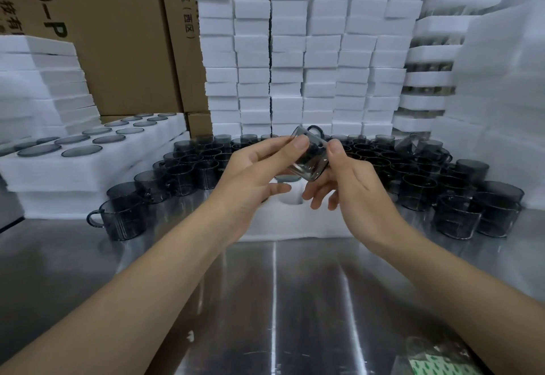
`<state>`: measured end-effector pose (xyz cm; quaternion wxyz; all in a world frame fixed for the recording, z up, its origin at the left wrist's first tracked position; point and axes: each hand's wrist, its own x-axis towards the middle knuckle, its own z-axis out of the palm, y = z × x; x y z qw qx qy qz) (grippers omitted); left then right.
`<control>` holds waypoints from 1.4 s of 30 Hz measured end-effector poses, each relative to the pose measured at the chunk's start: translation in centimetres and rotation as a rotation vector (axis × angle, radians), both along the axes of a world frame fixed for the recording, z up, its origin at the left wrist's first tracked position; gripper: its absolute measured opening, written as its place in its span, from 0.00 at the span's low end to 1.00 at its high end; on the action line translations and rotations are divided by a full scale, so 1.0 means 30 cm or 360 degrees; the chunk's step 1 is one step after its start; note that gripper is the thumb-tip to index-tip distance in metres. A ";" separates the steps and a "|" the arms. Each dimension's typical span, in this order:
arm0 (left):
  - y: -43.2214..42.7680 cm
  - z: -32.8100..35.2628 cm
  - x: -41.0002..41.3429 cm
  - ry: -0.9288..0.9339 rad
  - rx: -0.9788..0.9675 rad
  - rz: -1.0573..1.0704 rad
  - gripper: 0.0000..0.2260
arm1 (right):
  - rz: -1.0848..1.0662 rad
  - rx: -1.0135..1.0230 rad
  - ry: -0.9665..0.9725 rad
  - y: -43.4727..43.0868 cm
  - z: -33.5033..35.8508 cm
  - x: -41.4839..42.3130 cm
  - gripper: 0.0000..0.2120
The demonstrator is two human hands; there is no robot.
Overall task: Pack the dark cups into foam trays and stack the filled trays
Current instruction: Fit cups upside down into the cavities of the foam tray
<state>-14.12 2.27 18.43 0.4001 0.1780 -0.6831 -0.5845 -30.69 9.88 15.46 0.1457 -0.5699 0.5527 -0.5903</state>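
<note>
A dark smoky glass cup (309,159) is tilted in the air above a white foam tray (298,224) on the steel table. My left hand (253,179) and my right hand (345,179) both pinch it, a thumb on each side of the cup. The tray shows one round empty hole (292,199) just below the cup; my hands hide most of the other holes. Several loose dark cups (182,174) stand in rows behind and beside the tray, left and right (460,215).
A filled foam tray (97,162) of cups sits on stacked trays at the left. Tall stacks of white foam (295,58) and cardboard boxes (124,38) wall in the back. A packet with green print (436,365) lies at the near right.
</note>
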 end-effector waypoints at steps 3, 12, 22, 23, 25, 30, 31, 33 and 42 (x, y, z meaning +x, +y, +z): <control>0.001 -0.005 -0.003 0.0031 -0.0038 -0.0024 0.18 | 0.0000 0.0030 -0.0029 0.000 0.002 -0.001 0.41; -0.006 -0.015 -0.018 0.0105 0.0128 0.0163 0.27 | -0.0034 -0.0232 0.0191 0.020 0.003 0.002 0.22; -0.026 -0.024 -0.018 -0.0019 -0.0115 0.0084 0.13 | 0.0083 0.0069 -0.0332 0.023 0.051 0.026 0.35; -0.023 -0.031 -0.023 -0.0017 -0.0153 0.0065 0.11 | 0.0087 0.0091 -0.0325 0.023 0.050 0.025 0.32; -0.023 -0.046 -0.033 0.0011 -0.0224 0.0091 0.08 | 0.0099 0.0115 -0.0286 0.023 0.044 0.019 0.22; -0.030 -0.055 -0.038 0.0027 -0.0142 0.0303 0.06 | 0.0079 0.0156 -0.0345 0.022 0.037 0.017 0.14; -0.031 -0.051 -0.037 0.0030 -0.0091 0.0314 0.06 | 0.0054 0.0091 -0.0287 0.023 0.040 0.017 0.12; -0.031 -0.040 -0.033 0.0031 0.0020 0.0290 0.05 | 0.0013 -0.0076 0.0055 0.035 0.043 0.010 0.10; -0.029 -0.007 -0.010 -0.0161 0.0081 0.0240 0.09 | 0.0077 -0.0156 0.0239 0.030 0.046 -0.004 0.15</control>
